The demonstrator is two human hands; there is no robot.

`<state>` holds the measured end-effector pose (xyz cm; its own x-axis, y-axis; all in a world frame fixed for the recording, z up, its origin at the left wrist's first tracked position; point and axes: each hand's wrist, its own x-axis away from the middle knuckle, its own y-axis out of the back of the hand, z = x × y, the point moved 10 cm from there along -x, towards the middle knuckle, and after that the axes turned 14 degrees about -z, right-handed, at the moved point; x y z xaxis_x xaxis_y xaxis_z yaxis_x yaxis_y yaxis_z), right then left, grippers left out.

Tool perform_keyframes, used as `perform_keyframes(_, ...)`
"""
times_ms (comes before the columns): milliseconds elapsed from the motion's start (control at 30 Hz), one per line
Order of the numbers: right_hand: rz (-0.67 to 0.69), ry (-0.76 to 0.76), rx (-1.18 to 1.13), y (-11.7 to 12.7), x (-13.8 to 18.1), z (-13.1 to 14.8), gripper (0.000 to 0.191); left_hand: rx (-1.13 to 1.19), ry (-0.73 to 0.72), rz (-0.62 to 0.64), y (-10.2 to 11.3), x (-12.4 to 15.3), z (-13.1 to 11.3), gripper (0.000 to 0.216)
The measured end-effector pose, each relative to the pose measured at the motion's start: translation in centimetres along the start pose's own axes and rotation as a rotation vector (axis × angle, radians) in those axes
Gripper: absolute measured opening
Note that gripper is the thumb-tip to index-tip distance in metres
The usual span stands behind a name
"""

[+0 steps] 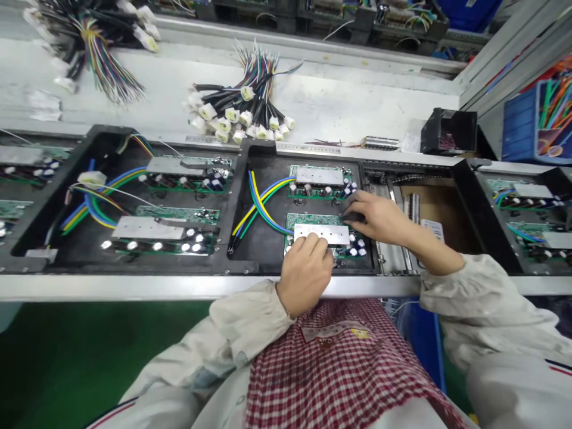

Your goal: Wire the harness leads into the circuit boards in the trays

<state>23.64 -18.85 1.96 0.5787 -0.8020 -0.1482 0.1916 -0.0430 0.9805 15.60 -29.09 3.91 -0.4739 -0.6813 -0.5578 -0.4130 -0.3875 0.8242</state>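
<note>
My left hand [307, 271] is closed, its fingers curled over the front edge of the nearer green circuit board [313, 218], against the silver heat sink [333, 235]. My right hand [379, 217] is at that board's right end, thumb and fingers brought together; a dark bit shows at the fingertips, too unclear to name. Behind it lies a second circuit board [328, 193] with its own heat sink [319, 176]. Yellow, blue and green wires [258, 202] run from both boards to the left. Both boards lie in a black tray [268, 250].
A black tray [167, 265] with similar boards adjoins on the left, and another [513, 247] on the right. Cable bundles with white connectors [241, 116] lie on the shelf behind, near a steel ruler [308, 148] and a black box [448, 131]. A metal rail [134, 287] runs in front.
</note>
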Motion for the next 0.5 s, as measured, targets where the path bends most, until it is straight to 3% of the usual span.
perform_keyframes(100, 0.038, 0.007, -0.009, -1.18, -0.03, 0.33, 0.019, 0.024, 0.026, 0.009, -0.46, 0.06, 0.23, 0.011)
perform_keyframes(500, 0.086, -0.013, -0.016, -0.82, -0.19, 0.72, 0.020, 0.124, 0.092, 0.092, -0.96, 0.03, 1.03, 0.010)
